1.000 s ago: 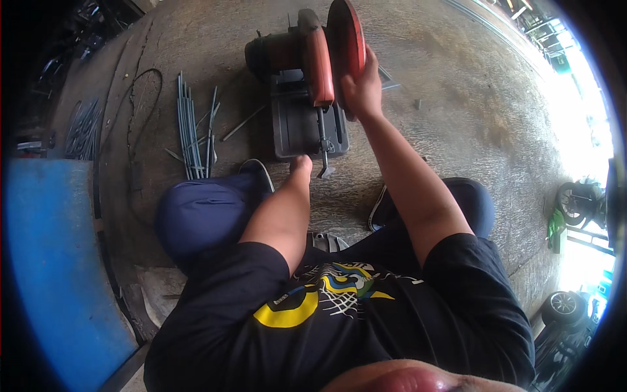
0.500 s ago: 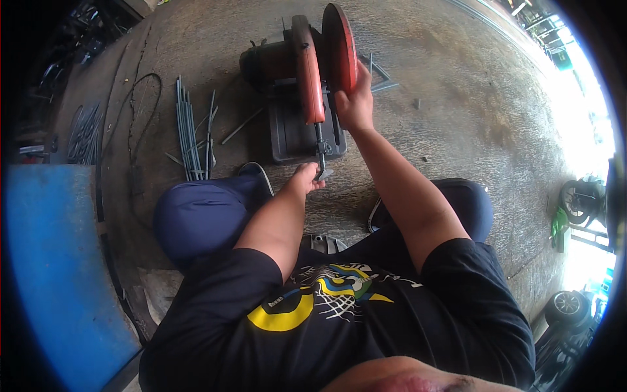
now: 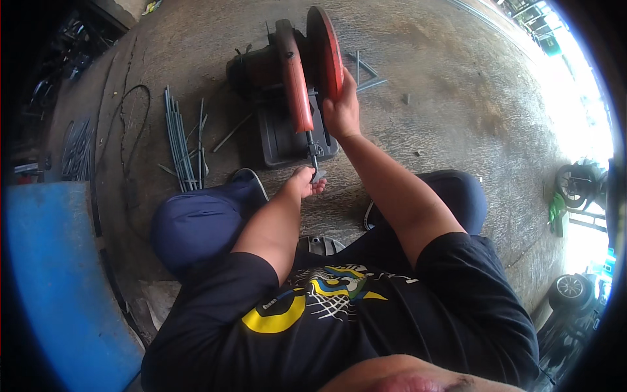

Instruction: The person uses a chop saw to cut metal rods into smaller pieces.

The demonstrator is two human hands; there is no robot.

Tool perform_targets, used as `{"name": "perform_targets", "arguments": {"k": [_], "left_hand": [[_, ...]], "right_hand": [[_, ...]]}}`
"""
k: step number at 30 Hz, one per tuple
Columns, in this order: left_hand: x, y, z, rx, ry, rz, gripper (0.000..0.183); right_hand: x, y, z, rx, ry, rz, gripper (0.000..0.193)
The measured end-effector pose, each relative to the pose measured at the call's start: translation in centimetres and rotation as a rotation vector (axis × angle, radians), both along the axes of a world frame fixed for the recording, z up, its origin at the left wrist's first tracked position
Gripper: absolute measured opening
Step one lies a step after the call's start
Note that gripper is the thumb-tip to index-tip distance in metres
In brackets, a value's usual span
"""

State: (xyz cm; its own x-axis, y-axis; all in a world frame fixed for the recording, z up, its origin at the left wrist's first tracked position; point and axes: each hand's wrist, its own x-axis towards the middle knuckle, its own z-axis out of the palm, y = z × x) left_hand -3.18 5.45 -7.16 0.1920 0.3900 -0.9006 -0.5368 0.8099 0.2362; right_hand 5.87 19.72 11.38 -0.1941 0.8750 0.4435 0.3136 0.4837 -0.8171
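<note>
A red and dark cut-off saw (image 3: 297,91) stands on the floor before me, on a dark base (image 3: 277,140). My right hand (image 3: 343,114) holds the lower right edge of its round red blade guard (image 3: 333,59), with some fingers hidden behind it. Below the saw's red arm hangs a dark metal rod (image 3: 311,147) that ends in a small grey flat piece (image 3: 319,176). My left hand (image 3: 307,183) is closed about this lower end, its fingertips showing underneath.
Several thin metal rods (image 3: 179,137) lie left of the saw, and others (image 3: 369,75) lie beyond my right hand. A cable (image 3: 149,98) curls on the floor. A blue panel (image 3: 52,261) fills the left side. Wheels (image 3: 568,286) stand at the far right.
The view has shifted slightly, so the saw appears a little farther left and lower. Both hands keep their places on the saw.
</note>
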Motion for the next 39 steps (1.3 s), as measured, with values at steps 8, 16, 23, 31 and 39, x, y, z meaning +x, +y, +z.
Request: {"name": "perform_targets", "arguments": {"k": [8,16,23,31,39], "left_hand": [[-0.3,-0.3,0.1,0.015,-0.033,-0.01,0.036],[0.0,-0.9,0.9,0.003,-0.05,-0.003,0.04],[0.0,-1.2,-0.3,-0.025,-0.175,0.144,0.037],[0.0,-1.1,-1.4,-0.064,-0.153,0.151,0.037],[-0.1,-0.9,-1.8,-0.047,-0.202,0.153,0.033]], "right_hand": [[0.4,-1.2,-1.6,-0.09,-0.016,-0.003,0.071],[0.8,-1.7,-3.4,-0.024,-0.034,-0.002,0.068],[0.8,-1.8,-4.3,-0.031,-0.003,-0.002,0.069],[0.8,-2.0,-4.1,-0.033,-0.037,0.007,0.067],[0.5,-2.2,-3.9,-0.079,-0.031,-0.045,0.069]]}}
